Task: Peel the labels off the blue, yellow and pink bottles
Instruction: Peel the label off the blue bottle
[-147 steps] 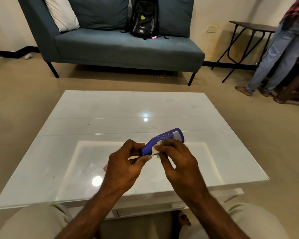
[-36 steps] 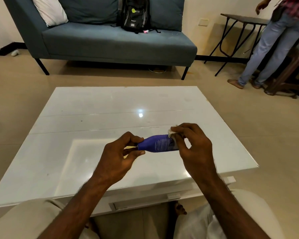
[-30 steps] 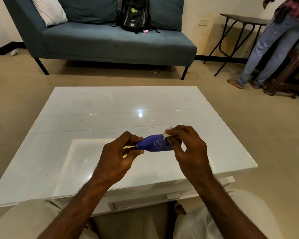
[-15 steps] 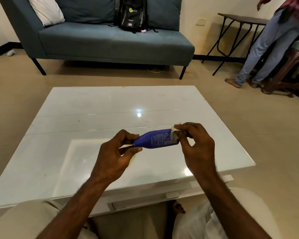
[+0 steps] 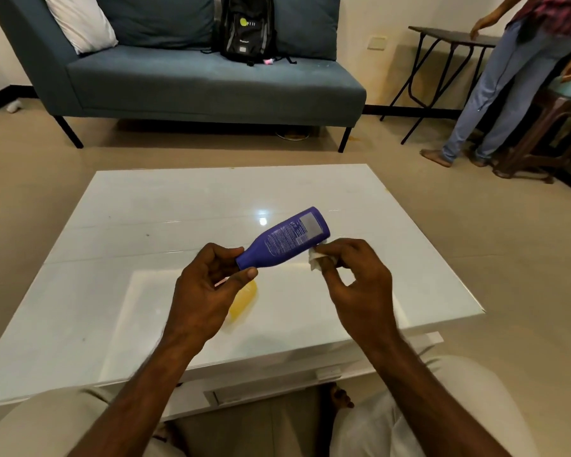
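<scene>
The blue bottle (image 5: 284,238) is held above the near half of the white table (image 5: 129,206), tilted, with its neck low and to the left and its base up and to the right. The left hand (image 5: 208,288) pinches the neck end between thumb and fingers. The right hand (image 5: 356,282) is just beside the bottle's lower right side, with thumb and forefinger pressed together on a crumpled white scrap (image 5: 317,258) that looks like peeled label paper; whether the scrap is attached to the bottle at its edge cannot be told.

As a judgement, the task is in its first third. One label appears to be mostly or wholly off the blue bottle, but the face turned to the camera carries a printed panel of fine white text and a pale grey rectangle near the base. That may be a second label to lift or print on the plastic. None of the text is legible.

Under the left hand, lying on the table, is a yellow shape (image 5: 243,301), probably the yellow bottle; its label side is not visible. No pink bottle is in view, so both seem left to do.

Farther off, a black backpack (image 5: 246,26) on the blue sofa (image 5: 195,84) shows a lime dot and small pale lettering, too small to read. A person (image 5: 495,90) stands at the far right.
</scene>
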